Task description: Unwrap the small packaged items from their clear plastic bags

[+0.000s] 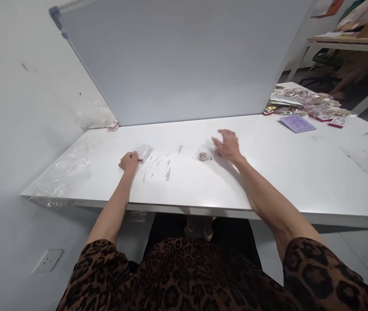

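Note:
My left hand (129, 162) rests on the white table, its fingers closed at the edge of a small clear plastic bag (144, 152) with a red strip along its lower end. Further right, my right hand (227, 145) is held over the table with its fingers apart. Just left of that hand lies a small brownish round item (203, 156) in what looks like clear plastic; its kind is too small to tell. A bit of clear film shows by the right fingertips, and I cannot tell whether they touch it.
A large grey-white board (184, 60) stands along the table's back. At the right lies a pile of bagged items (313, 103) beside a purple card (297, 123). Loose clear plastic (60, 172) covers the left end. Behind, a person's leg (349, 80) shows under another table (349, 41).

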Demonstrator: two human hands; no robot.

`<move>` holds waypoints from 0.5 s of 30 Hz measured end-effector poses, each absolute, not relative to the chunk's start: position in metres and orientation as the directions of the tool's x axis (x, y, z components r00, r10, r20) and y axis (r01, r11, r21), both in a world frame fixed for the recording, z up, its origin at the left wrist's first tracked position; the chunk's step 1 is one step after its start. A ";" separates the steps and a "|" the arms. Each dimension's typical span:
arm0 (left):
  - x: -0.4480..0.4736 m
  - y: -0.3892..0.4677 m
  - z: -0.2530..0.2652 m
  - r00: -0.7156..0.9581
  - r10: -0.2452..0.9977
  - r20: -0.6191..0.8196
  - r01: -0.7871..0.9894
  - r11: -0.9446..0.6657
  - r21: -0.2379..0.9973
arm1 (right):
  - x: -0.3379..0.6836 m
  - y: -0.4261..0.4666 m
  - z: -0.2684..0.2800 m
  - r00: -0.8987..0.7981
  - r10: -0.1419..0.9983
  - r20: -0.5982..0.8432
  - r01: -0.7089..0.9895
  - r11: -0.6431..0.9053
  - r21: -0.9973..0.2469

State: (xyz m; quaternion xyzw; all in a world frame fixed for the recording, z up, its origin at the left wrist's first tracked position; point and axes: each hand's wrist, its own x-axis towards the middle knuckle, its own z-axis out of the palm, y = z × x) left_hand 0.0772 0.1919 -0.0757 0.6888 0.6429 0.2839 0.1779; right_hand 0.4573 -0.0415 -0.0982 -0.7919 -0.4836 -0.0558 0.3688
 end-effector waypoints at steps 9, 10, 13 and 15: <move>0.078 0.192 -0.077 -0.014 0.984 0.177 0.737 -0.109 0.667 | 0.647 -0.133 -0.107 0.941 0.180 0.286 0.334 -0.624 -0.706; 0.078 0.191 -0.076 -0.012 0.984 0.179 0.737 -0.112 0.667 | 0.661 -0.138 -0.108 0.957 0.143 0.253 0.286 -0.627 -0.724; 0.076 0.190 -0.075 -0.016 0.983 0.184 0.737 -0.112 0.666 | 0.687 -0.143 -0.107 0.972 0.114 0.205 0.232 -0.610 -0.758; 0.075 0.190 -0.075 -0.020 0.984 0.176 0.734 -0.105 0.671 | 0.695 -0.144 -0.104 0.963 0.136 0.231 0.267 -0.568 -0.778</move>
